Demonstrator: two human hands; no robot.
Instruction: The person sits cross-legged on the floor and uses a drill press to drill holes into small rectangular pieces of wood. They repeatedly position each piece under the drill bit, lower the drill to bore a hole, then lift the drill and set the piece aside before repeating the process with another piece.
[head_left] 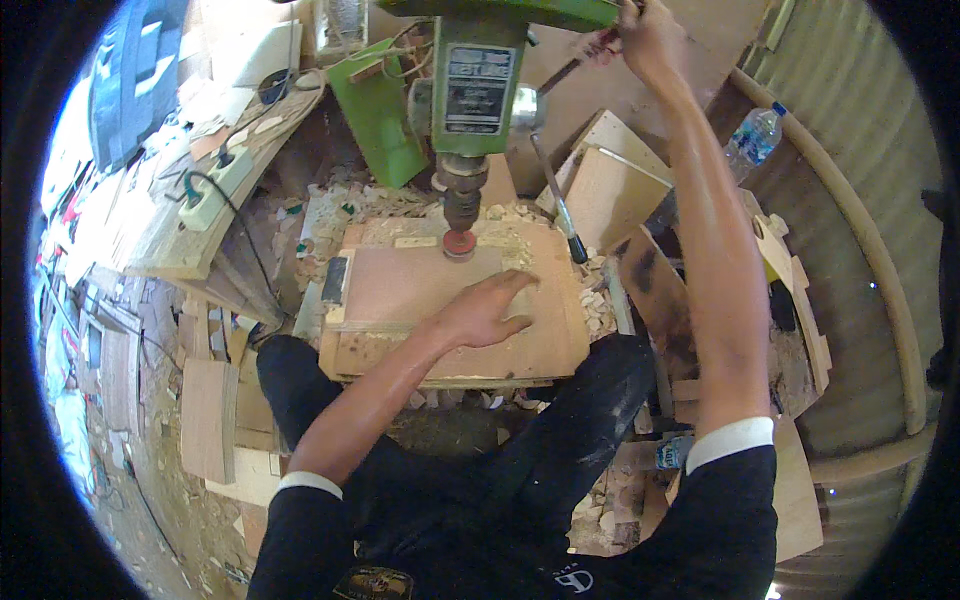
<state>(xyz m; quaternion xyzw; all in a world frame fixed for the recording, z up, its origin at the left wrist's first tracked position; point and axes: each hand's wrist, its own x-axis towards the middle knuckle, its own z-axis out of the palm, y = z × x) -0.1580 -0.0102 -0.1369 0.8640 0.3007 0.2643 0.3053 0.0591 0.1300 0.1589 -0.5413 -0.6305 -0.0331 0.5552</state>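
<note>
A green drill press (483, 90) stands in front of me, its chuck (462, 195) pointing down. A round red cutting bit (459, 242), resembling a hole saw, sits in the chuck just over a wooden board (385, 285); whether it touches cannot be made out. My left hand (488, 312) lies open on the board, right of and nearer than the bit, with thumb and fingers apart. Up at the right, my right hand (652, 42) is closed round the outer end of a feed lever (562, 74), its fingers partly hidden and blurred. Another lever (558, 198) with a black grip hangs down.
Wood chips and offcuts (597, 312) surround the board. A workbench (165, 235) with a power strip (215, 190) and cable is at left. Boards (612, 195) lean at right, near a plastic bottle (756, 138) and a corrugated wall (880, 150). My knees flank the board.
</note>
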